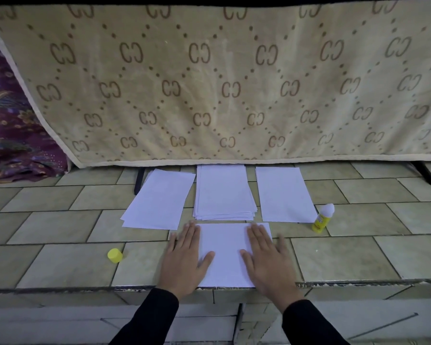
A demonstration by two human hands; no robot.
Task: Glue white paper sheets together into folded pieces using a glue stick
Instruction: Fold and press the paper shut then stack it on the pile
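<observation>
A beige patterned cloth [209, 83] is hanging behind the central paper stack [224, 192]. Just in front of that stack the white piece [225, 255] is lying flat, with the left hand [184, 260] and right hand [266, 257] pressing its sides, fingers straight, gripping nothing. They are probably smoothing the bond. Next, someone is likely reaching for the uncapped glue stick [322, 219] standing right of the stack. Its yellow cap [115, 255] is lying front-left.

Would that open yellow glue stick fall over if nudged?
Probably: the glue stick stands tall on a narrow base, so it likely tips. Its round body would then roll, and the exposed glue may stick to the tile.
</observation>
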